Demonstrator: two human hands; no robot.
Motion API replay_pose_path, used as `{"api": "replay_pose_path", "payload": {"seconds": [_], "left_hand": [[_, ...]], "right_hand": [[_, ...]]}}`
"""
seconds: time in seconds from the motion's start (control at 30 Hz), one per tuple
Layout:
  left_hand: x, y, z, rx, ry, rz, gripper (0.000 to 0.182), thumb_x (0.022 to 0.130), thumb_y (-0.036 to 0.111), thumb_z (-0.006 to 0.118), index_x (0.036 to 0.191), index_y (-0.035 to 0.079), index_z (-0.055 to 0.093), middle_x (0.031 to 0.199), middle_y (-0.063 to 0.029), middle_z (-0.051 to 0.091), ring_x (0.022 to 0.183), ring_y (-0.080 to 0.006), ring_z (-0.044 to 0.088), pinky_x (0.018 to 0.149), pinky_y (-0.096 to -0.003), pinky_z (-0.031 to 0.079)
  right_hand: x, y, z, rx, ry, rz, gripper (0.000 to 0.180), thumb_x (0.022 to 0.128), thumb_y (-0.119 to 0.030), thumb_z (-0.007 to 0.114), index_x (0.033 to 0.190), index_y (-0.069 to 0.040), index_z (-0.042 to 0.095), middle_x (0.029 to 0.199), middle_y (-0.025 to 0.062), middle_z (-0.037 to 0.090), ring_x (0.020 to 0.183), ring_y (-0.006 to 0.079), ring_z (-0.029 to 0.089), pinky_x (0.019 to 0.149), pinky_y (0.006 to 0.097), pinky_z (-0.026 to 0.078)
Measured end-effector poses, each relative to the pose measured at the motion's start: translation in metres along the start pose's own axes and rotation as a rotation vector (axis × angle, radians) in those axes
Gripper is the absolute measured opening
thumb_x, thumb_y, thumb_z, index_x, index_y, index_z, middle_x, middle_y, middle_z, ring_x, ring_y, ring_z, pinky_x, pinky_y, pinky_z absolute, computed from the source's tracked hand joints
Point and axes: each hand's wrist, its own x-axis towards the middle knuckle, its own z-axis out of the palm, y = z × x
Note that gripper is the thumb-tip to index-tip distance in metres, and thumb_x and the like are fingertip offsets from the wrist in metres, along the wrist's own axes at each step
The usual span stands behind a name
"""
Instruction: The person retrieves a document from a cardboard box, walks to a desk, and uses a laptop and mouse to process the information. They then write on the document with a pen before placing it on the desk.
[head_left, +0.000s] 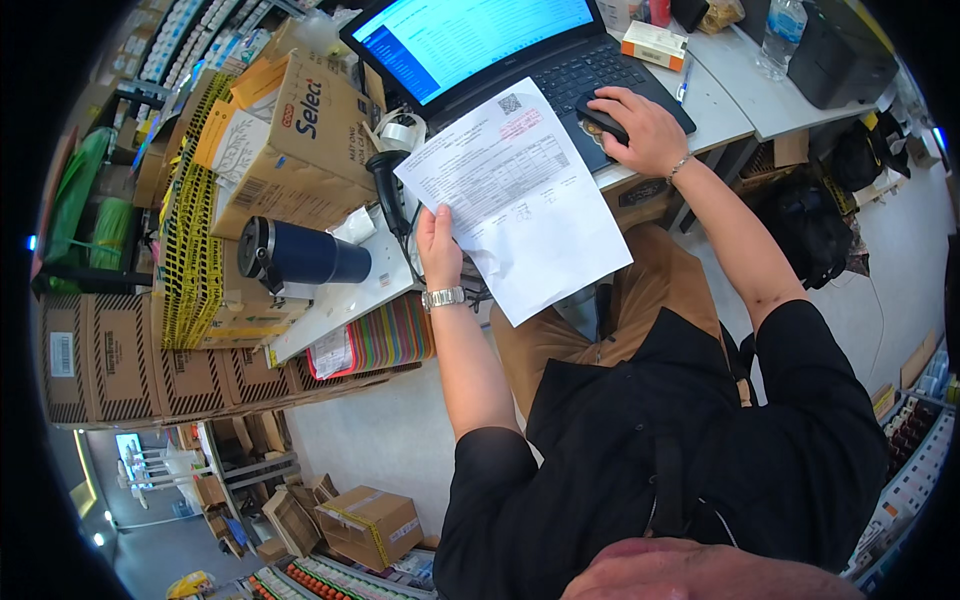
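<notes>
My left hand (441, 244) grips the lower left edge of a printed paper sheet (540, 217), which bears a table, a red stamp and a printed code. The sheet is tilted and overlaps the front of a black laptop (581, 75), whose screen is lit. My right hand (641, 131) rests over a black computer mouse (602, 118) on the laptop's palm rest, at the right of the touchpad. A black handheld barcode scanner (388, 191) lies just left of the sheet. Near it on the desk are a roll of white tape (399, 136) and a navy tumbler (307, 251).
An open cardboard box (322, 142) stands left of the laptop. At the right are a small orange-and-white box (654, 45), a pen (684, 81), a plastic water bottle (784, 37) and a black machine (844, 60). Colourful folders (390, 337) sit beneath the desktop (352, 304).
</notes>
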Motion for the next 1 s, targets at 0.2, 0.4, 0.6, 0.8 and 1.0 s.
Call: {"api": "replay_pose_path", "payload": {"seconds": [0.2, 0.4, 0.6, 0.8, 1.0], "left_hand": [[0.000, 0.003, 0.003, 0.007, 0.013, -0.010, 0.032, 0.108, 0.019, 0.052, 0.129, -0.004, 0.060, 0.130, -0.0111, 0.066, 0.117, -0.0162, 0.060, 0.103, -0.0326, 0.045], [-0.001, 0.004, 0.002, 0.055, 0.011, -0.012, 0.033, 0.109, 0.018, 0.050, 0.131, -0.005, 0.058, 0.130, -0.0111, 0.066, 0.116, -0.0155, 0.060, 0.103, -0.0325, 0.045], [-0.001, 0.005, 0.002, 0.064, 0.017, -0.017, 0.033, 0.109, 0.018, 0.049, 0.132, -0.004, 0.058, 0.130, -0.0108, 0.065, 0.116, -0.0150, 0.060, 0.102, -0.0321, 0.046], [-0.001, 0.001, 0.003, 0.062, 0.024, -0.017, 0.032, 0.109, 0.018, 0.049, 0.131, -0.004, 0.059, 0.129, -0.0100, 0.066, 0.116, -0.0148, 0.059, 0.102, -0.0317, 0.045], [0.001, -0.009, -0.007, -0.025, 0.030, -0.052, 0.032, 0.109, 0.018, 0.051, 0.132, -0.003, 0.060, 0.129, -0.0102, 0.067, 0.115, -0.0151, 0.061, 0.102, -0.0316, 0.046]], "right_hand": [[0.000, 0.000, 0.000, -0.001, -0.002, 0.003, 0.041, 0.086, -0.023, 0.067, 0.127, -0.016, 0.066, 0.137, 0.0036, 0.059, 0.115, 0.0263, 0.064, 0.098, 0.0408, 0.053], [0.000, 0.000, -0.001, 0.007, -0.031, 0.032, 0.042, 0.086, -0.023, 0.067, 0.128, -0.016, 0.065, 0.138, 0.0041, 0.059, 0.117, 0.0264, 0.064, 0.099, 0.0408, 0.053], [0.000, -0.001, 0.000, 0.012, -0.030, 0.034, 0.043, 0.086, -0.022, 0.067, 0.129, -0.016, 0.065, 0.139, 0.0045, 0.058, 0.119, 0.0267, 0.063, 0.101, 0.0412, 0.052], [-0.001, 0.002, -0.004, 0.013, -0.014, 0.030, 0.043, 0.086, -0.023, 0.068, 0.128, -0.015, 0.065, 0.137, 0.0048, 0.059, 0.118, 0.0277, 0.063, 0.101, 0.0412, 0.052], [0.001, -0.003, -0.004, 0.039, 0.000, 0.021, 0.043, 0.085, -0.023, 0.069, 0.127, -0.016, 0.065, 0.137, 0.0048, 0.059, 0.115, 0.0277, 0.064, 0.099, 0.0412, 0.053]]}}
